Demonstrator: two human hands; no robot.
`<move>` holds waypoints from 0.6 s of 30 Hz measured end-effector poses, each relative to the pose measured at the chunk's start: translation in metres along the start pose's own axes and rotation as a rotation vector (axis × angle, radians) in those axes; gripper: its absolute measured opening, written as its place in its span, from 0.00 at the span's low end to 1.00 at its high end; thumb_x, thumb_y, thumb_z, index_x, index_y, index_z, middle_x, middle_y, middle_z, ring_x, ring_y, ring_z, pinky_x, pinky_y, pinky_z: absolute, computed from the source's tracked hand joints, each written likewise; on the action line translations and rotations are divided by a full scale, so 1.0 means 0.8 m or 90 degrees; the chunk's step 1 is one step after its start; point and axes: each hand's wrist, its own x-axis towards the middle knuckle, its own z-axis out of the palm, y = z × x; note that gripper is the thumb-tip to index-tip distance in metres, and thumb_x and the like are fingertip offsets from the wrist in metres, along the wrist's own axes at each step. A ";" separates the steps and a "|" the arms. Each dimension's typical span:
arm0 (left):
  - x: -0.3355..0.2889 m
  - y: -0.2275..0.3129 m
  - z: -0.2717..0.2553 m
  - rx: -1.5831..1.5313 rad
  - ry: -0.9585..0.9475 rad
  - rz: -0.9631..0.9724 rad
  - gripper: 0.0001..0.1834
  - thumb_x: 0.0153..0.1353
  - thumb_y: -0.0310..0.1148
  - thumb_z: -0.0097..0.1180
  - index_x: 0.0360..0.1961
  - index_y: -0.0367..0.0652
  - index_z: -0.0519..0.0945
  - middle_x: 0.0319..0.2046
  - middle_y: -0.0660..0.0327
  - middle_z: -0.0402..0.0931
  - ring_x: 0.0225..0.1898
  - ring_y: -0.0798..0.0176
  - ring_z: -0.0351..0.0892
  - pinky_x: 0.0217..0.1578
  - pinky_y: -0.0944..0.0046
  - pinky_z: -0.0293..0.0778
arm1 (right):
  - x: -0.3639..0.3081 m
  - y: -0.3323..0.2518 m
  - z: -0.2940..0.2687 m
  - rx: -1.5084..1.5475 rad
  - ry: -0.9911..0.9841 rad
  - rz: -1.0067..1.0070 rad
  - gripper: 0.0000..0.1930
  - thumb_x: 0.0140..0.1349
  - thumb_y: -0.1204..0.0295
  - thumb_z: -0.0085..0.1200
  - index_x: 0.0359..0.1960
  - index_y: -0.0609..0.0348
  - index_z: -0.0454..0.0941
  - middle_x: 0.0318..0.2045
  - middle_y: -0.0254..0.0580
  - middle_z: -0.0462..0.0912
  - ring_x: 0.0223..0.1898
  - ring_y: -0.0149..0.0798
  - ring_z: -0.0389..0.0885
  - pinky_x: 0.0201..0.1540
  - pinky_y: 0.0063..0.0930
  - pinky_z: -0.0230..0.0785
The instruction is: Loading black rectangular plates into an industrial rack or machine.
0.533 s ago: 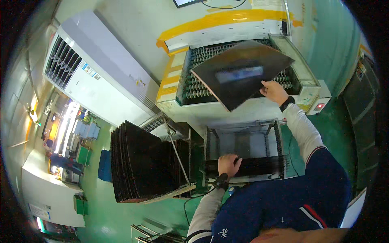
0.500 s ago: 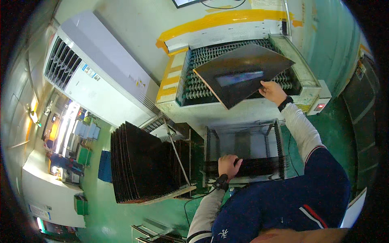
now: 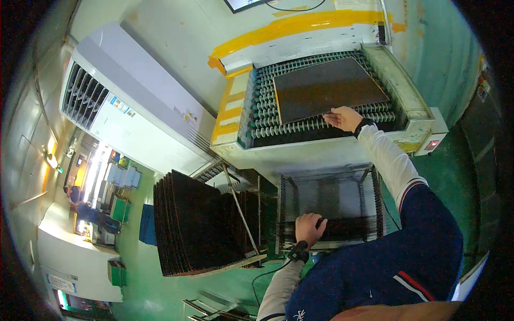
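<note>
A thin dark panel (image 3: 329, 85) with a pale copper-coloured edge lies flat on the rollers (image 3: 321, 120) of a conveyor machine. At its near edge is my right hand (image 3: 344, 119), fingers loosely apart and pointing left, with the fingertips at the edge. My left hand (image 3: 309, 230) is lower down, over the left end of a row of dark panels (image 3: 350, 229) in a wire rack (image 3: 380, 214). Its fingers curl over and the thumb points up to the right; the fingertips are hidden, so what they grip does not show.
Left of the wire rack, a cart (image 3: 251, 260) holds many dark panels (image 3: 193, 224) standing on edge. A tall white air conditioner (image 3: 144, 101) stands beside the conveyor machine (image 3: 423, 96). A thin cable (image 3: 254, 283) hangs near my left wrist. Another person (image 3: 93, 215) is far off left.
The panel has come down from a tilted position and now lies on the rollers. My right hand has shifted left along its near edge, its fingers loosened. My left hand stays at the rack.
</note>
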 end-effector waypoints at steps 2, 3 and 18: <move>0.000 -0.001 0.001 -0.014 0.007 0.003 0.13 0.56 0.43 0.64 0.32 0.45 0.83 0.31 0.59 0.81 0.36 0.48 0.79 0.38 0.49 0.69 | -0.007 0.001 0.020 -0.053 0.027 -0.002 0.15 0.69 0.66 0.52 0.50 0.65 0.73 0.46 0.50 0.82 0.43 0.42 0.83 0.44 0.30 0.80; 0.000 0.000 0.002 -0.011 0.007 0.000 0.13 0.56 0.43 0.64 0.33 0.46 0.83 0.32 0.59 0.81 0.36 0.49 0.79 0.39 0.49 0.69 | -0.007 0.001 0.020 -0.074 0.021 -0.008 0.15 0.69 0.66 0.52 0.50 0.65 0.74 0.46 0.50 0.83 0.42 0.41 0.84 0.42 0.29 0.80; 0.001 -0.002 0.010 0.008 0.006 -0.001 0.12 0.56 0.43 0.63 0.34 0.46 0.83 0.32 0.57 0.81 0.37 0.48 0.79 0.40 0.49 0.69 | -0.051 0.037 0.039 -0.285 -0.004 -0.112 0.13 0.67 0.65 0.56 0.44 0.63 0.80 0.34 0.45 0.85 0.29 0.35 0.83 0.32 0.27 0.76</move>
